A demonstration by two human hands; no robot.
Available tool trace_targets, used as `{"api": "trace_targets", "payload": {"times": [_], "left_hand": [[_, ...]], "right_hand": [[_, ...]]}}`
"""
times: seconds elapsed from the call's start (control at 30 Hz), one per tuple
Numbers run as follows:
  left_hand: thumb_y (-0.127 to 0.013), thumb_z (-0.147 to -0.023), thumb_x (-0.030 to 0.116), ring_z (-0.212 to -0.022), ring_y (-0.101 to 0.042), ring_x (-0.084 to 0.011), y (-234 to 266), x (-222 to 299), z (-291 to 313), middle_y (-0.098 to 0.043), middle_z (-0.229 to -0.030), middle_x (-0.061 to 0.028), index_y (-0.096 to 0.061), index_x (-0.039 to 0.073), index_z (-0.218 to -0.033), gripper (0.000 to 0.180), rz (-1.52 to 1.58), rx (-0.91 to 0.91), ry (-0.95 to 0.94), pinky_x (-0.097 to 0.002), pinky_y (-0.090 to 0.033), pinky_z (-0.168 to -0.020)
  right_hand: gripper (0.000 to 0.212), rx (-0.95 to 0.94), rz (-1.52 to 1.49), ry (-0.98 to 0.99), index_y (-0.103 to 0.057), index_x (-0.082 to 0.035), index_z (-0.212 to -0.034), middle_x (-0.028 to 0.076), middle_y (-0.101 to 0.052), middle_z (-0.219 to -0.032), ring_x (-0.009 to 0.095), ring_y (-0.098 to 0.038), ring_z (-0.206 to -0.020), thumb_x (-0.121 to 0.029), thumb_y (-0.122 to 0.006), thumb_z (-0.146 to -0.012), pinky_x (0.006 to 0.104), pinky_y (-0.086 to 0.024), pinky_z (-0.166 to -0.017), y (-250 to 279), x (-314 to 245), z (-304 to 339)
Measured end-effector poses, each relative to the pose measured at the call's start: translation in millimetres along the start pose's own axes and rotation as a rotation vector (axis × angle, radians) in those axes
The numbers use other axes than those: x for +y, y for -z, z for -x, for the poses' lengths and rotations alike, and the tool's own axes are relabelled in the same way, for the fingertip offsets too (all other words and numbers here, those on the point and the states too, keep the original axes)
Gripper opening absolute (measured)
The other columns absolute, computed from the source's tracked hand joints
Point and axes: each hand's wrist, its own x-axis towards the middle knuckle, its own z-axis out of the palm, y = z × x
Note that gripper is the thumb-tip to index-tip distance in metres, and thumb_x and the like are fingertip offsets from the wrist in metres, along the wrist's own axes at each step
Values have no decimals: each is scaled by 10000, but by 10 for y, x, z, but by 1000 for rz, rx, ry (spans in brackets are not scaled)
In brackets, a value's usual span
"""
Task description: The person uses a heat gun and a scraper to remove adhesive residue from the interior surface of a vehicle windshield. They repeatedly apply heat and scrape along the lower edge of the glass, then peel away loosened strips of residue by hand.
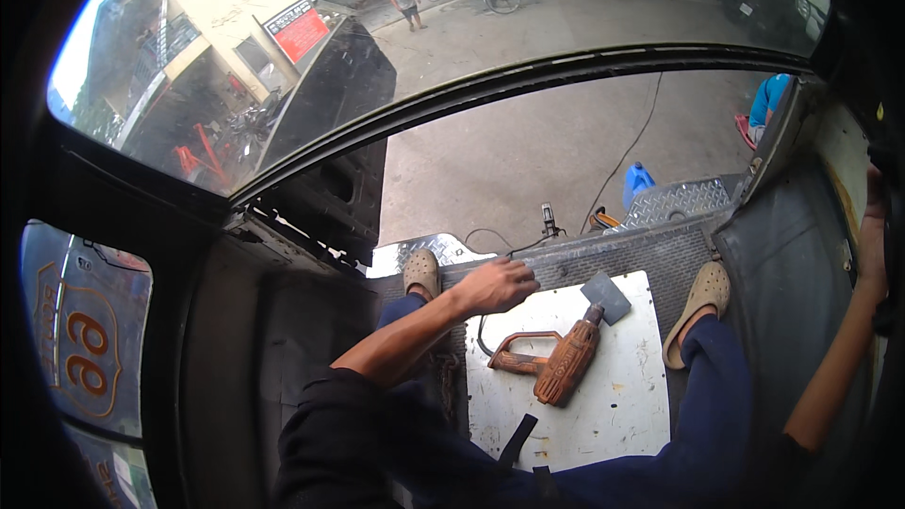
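My left hand [498,285] is closed, knuckles up, over the far left edge of a white metal panel [613,415]. Whatever may be inside its fingers is hidden. Just below it on the panel lies a worn orange heat gun [568,365] with a loop handle and a dark cord. The nozzle points to the far right, against a flat dark grey square piece [606,298]. At the right rim my right hand [874,236] is raised beside the side wall [844,155]. Shadow and the picture's edge hide its fingers.
My feet in tan clogs [421,272] flank the panel. Beyond the doorway sill [613,254] are a diamond-plate step [674,203], a blue container [638,182] and a cable [633,151] on the concrete. A person in blue [770,99] is at the right; another stands farther off.
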Motion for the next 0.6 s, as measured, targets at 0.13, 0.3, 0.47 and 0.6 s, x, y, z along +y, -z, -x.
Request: {"api": "trace_targets", "payload": {"times": [0.13,0.3,0.47,0.6], "left_hand": [[-751,-690,47,-695,-544,-155,1847,-395,142,-588,-804,-23,-683,94,-877,204,-543,661,107,-306,-456,-593],[-818,-679,122,-702,-527,-145,3297,-443,149,-568,-788,34,-709,210,-919,277,-1131,831,65,-299,-436,-620],[-836,-678,158,-727,-511,-147,3627,-508,103,-538,-821,35,-718,241,-992,346,-1217,660,-14,-305,-436,-654],[-822,-698,213,-732,-494,-134,3624,-620,108,-525,-833,54,-711,291,-1035,363,-1248,629,-8,-298,-420,-658]], "right_hand": [[292,-385,252,-280,-458,-86,-1004,36,-528,-999,108,-585,-861,-102,-680,-815,284,-520,-825,-428,545,621],[350,-997,840,-125,-474,-43,-831,75,-511,-868,192,-567,-744,-25,-770,-645,308,-470,-662,-1063,1211,1465],[353,-1348,658,-311,-536,-26,-855,119,-549,-821,279,-595,-752,-82,-820,-653,377,-488,-660,-1293,1364,2070],[365,-1286,715,-263,-528,-26,-848,111,-554,-824,273,-587,-739,-77,-825,-641,366,-478,-643,-1261,1320,2053]]}}
